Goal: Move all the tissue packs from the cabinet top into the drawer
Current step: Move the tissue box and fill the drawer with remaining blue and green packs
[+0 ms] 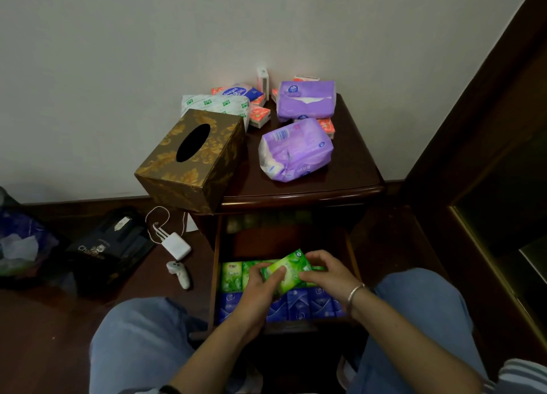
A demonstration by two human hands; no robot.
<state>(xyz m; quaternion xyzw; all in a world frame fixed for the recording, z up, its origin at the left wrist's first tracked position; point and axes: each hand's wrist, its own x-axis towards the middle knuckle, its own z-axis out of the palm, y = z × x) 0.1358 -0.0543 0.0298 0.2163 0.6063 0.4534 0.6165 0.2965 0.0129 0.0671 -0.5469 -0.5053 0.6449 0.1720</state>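
**Green pack held over the open drawer**

Both hands grip one green tissue pack [288,270]. The left hand [260,287] curls around its near end and the right hand [328,275] around its far end, probably to square it before setting it down. It hangs tilted above the drawer [213,275], over a row of green packs [232,276] standing behind a row of blue packs [313,303] at the front edge. The drawer's back is too dark to read.

Much remains on the cabinet top [349,168]: two purple packs [296,150] mid-surface, and orange pocket packs [260,116] and a white printed pack [216,104] toward the back edge. A gold-patterned tissue box [192,159] overhangs the front left corner.
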